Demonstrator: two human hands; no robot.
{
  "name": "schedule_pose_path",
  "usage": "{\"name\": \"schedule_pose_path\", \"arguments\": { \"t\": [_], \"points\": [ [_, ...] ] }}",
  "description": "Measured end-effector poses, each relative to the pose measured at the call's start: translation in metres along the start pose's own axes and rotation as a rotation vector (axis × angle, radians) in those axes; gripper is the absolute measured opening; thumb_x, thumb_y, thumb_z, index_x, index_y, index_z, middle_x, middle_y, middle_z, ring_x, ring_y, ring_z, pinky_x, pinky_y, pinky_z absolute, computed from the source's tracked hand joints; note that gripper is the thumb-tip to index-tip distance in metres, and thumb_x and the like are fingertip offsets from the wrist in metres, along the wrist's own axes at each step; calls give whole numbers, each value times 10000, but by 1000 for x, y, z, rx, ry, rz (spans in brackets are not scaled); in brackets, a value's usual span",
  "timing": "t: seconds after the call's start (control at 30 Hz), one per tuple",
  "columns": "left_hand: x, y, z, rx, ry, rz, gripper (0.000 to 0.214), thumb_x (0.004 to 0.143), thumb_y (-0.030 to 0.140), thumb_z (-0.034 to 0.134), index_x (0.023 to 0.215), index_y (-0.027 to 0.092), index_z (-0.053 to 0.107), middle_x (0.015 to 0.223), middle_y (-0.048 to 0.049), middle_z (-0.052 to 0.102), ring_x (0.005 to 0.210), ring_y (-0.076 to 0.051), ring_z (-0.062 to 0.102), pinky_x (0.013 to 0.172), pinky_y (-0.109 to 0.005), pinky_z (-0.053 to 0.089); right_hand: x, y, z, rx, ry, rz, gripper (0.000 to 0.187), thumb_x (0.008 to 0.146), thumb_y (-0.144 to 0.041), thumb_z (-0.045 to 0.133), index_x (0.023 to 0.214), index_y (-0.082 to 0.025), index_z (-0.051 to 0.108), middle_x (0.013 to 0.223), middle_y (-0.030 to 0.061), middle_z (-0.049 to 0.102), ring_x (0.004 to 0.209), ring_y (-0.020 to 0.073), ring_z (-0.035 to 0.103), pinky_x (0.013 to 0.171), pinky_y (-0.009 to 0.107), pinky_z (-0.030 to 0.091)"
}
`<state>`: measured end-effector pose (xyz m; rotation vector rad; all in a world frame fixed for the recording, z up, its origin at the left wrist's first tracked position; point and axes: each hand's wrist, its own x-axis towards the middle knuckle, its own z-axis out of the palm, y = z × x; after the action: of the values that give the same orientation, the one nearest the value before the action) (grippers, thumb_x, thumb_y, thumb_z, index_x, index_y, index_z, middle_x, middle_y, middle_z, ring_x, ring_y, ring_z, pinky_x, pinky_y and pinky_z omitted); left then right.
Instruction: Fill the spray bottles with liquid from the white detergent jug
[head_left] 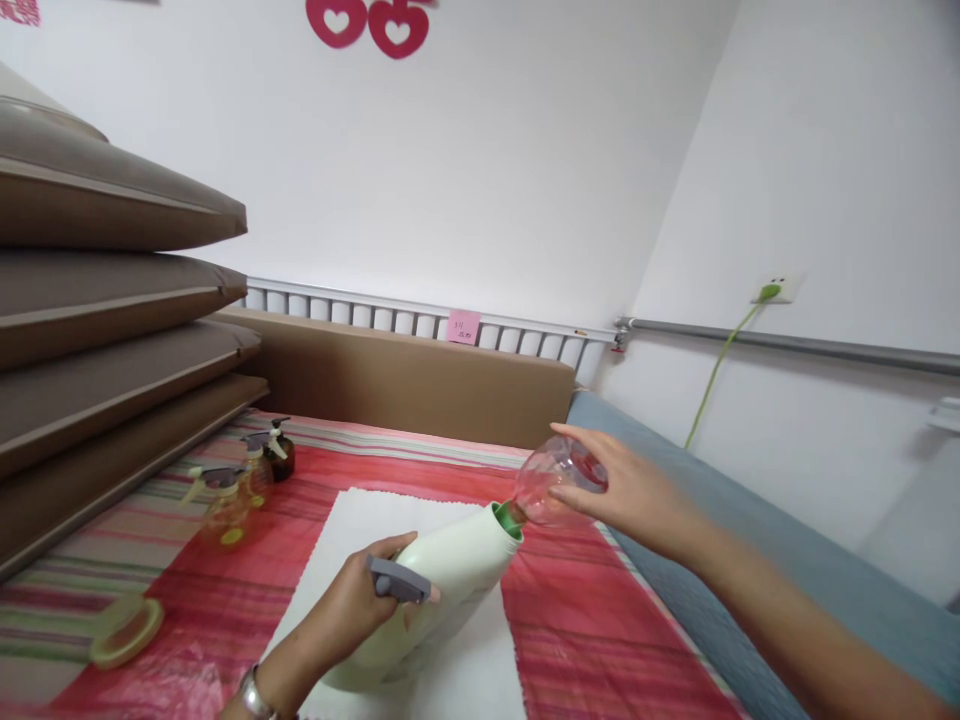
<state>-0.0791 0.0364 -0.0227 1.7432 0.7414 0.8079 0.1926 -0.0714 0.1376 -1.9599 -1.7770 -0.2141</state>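
My left hand (pixel 356 605) is closed around the side of a large pale green bottle (pixel 454 570), which lies tilted with its wide mouth up and to the right. A grey trigger spray head (pixel 401 580) is at the same hand's fingers, over the bottle's side. My right hand (pixel 611 480) grips a clear, rounded plastic bottle (pixel 544 485) between thumb and fingers. That bottle is tipped, its neck at the green-lined mouth of the pale green bottle. Whether liquid passes between them I cannot make out. A white sheet (pixel 360 520) lies beneath.
Several spray bottles, among them a clear one (pixel 225 510) and a dark brown one (pixel 280 455), stand on the striped red cloth (pixel 600 620). A pale green ring-shaped lid (pixel 127 632) lies at left. Stacked brown cushions (pixel 112 290) rise beside them; a radiator (pixel 360 315) lines the wall.
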Motion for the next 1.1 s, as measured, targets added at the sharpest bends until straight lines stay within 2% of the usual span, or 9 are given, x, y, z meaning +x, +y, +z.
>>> {"name": "schedule_pose_path", "arguments": {
  "t": [0.27, 0.47, 0.57, 0.63, 0.73, 0.87, 0.97, 1.03, 1.1],
  "points": [
    [-2, 2, 0, -31, -27, 12, 593, 633, 294, 755, 1183, 145, 589, 859, -36, 728, 639, -159, 630, 612, -229, 481, -4, 6, 3, 13, 14, -10, 644, 751, -533, 577, 1323, -293, 406, 1325, 79, 509, 1109, 294, 556, 907, 448, 480],
    [-4, -5, 2, -70, -11, 33, 582, 617, 247, 748, 1167, 155, 583, 899, -48, 719, 677, -178, 641, 570, -233, 491, -11, 22, 8, 142, 98, 59, 655, 745, -539, 586, 1315, -259, 424, 1308, 122, 522, 1125, 330, 544, 935, 497, 459],
    [-5, -7, 1, -75, -22, 35, 592, 619, 240, 741, 1179, 156, 568, 887, -47, 719, 657, -176, 640, 570, -237, 494, -15, 36, 14, 339, 114, 159, 694, 721, -575, 598, 1321, -282, 410, 1336, 120, 501, 1181, 352, 504, 949, 521, 442],
    [-5, -7, 1, -34, -6, 56, 585, 612, 237, 747, 1168, 168, 582, 933, -46, 717, 739, -189, 645, 617, -234, 498, -21, 46, 24, 556, 117, 262, 715, 713, -587, 602, 1325, -281, 392, 1367, 123, 476, 1244, 354, 443, 893, 481, 492],
    [-4, -12, 0, 33, 57, 77, 567, 603, 258, 762, 1143, 171, 610, 997, -51, 711, 851, -206, 634, 687, -233, 495, -37, 60, 53, 941, 135, 418, 653, 759, -576, 552, 1315, -272, 394, 1381, 120, 477, 1200, 331, 499, 703, 385, 566],
    [-1, -24, -3, 31, 180, 13, 641, 589, 298, 777, 1180, 134, 587, 1024, -88, 713, 886, -227, 644, 726, -257, 508, -81, 76, 115, 1550, 175, 633, 493, 842, -585, 428, 1227, -290, 516, 1193, 72, 653, 933, 263, 672, 608, 345, 561],
    [5, -24, -7, 55, 250, 2, 623, 597, 272, 764, 1176, 123, 590, 1089, -109, 695, 935, -239, 644, 792, -274, 502, -123, 83, 165, 1980, 174, 863, 280, 806, -502, 561, 983, -320, 676, 905, -3, 754, 902, 254, 686, 633, 339, 565],
    [14, -17, -8, 76, 267, 21, 608, 618, 268, 744, 1187, 123, 584, 1075, -109, 699, 927, -240, 647, 783, -278, 502, -150, 88, 192, 2139, 126, 930, 209, 780, -462, 609, 917, -338, 708, 923, -2, 755, 961, 258, 667, 693, 357, 567],
    [26, -9, -4, 83, 281, 64, 604, 640, 263, 721, 1209, 130, 570, 1039, -96, 710, 913, -237, 648, 765, -277, 504, -171, 95, 210, 2170, 77, 935, 210, 768, -417, 627, 954, -357, 705, 1026, -8, 735, 1018, 250, 643, 766, 369, 558]
  ]
}}
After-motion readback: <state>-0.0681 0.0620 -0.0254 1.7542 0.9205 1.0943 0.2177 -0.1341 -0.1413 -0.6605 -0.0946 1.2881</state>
